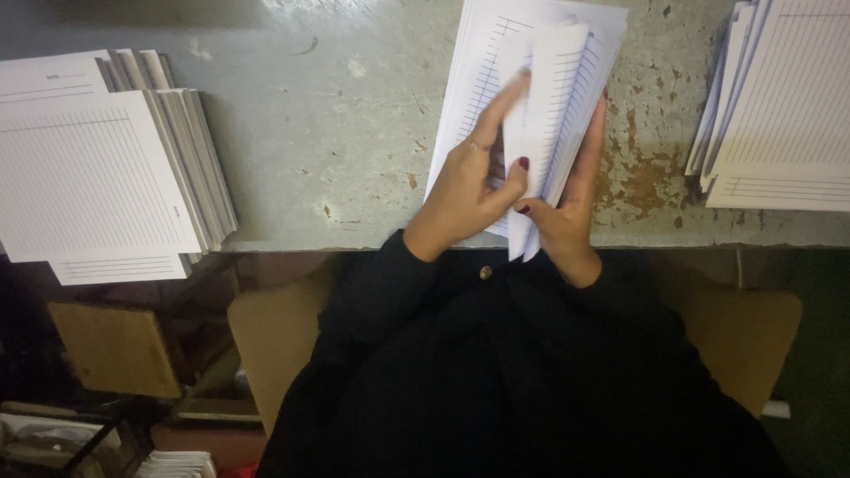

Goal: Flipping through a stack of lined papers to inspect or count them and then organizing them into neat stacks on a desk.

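1. Head view: the left hand (469, 181) lies on top of a sheaf of lined white sheets (567, 71), with the forefinger stretched up along the paper and the thumb pressed against a folded-over sheet; it grips that sheet between thumb and fingers.
2. The right hand (567, 199) cups the same sheaf from the right and from below, its fingers running up the right edge and its thumb meeting the left thumb over the fold. Both hands are closed on the paper, neither spread wide.
3. The sheaf rests at the near edge of the tabletop (336, 124), about the middle of its width, slanting up and to the right; its lower corner hangs past the edge over the person's lap.
4. One sheet within it curls over in a loose roll, and the rest lie fanned beneath.
5. The tabletop is grey, scuffed and rust-spotted near the right hand.
6. To the left sits a thick stack of lined pads (106, 168), slipped sideways so that their edges show like steps, well apart from the hands.
7. At the far right lies another pile of lined sheets (779, 106), partly cut off by the frame.
8. Dark sleeves (381, 283) cover both arms down to the wrists.
9. Below the tabletop, a brown seat (274, 327) shows on either side of the person.
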